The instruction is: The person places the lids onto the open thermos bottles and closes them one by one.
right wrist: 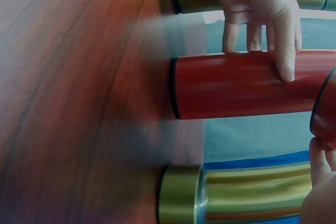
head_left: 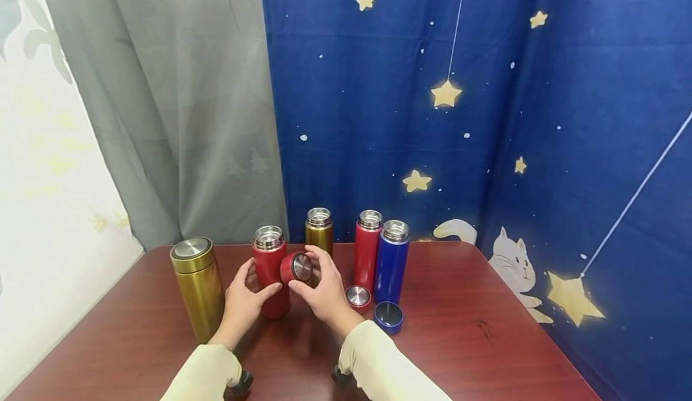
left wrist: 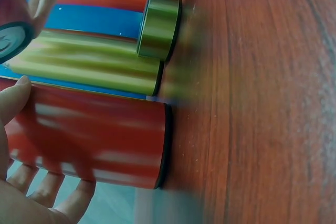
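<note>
A red thermos bottle (head_left: 268,266) stands upright and uncapped, its steel neck bare. My left hand (head_left: 242,305) grips its body, with the thumb on the near side and the other fingers round the far left side, as the left wrist view confirms. Between thumb and fingers my right hand (head_left: 327,296) pinches a red lid (head_left: 297,268), tilted so that its silver top faces right. The lid is beside the bottle's upper body, below the neck. In the right wrist view the lid (right wrist: 326,108) appears at the right edge, with fingertips on it.
A capped gold bottle (head_left: 199,293) stands left. Behind my right hand is an uncapped gold bottle (head_left: 319,233); a gold lid (left wrist: 160,27) sits by its base. Further right stand open red (head_left: 367,251) and blue (head_left: 391,263) bottles, with red (head_left: 358,296) and blue lids (head_left: 388,317) before them.
</note>
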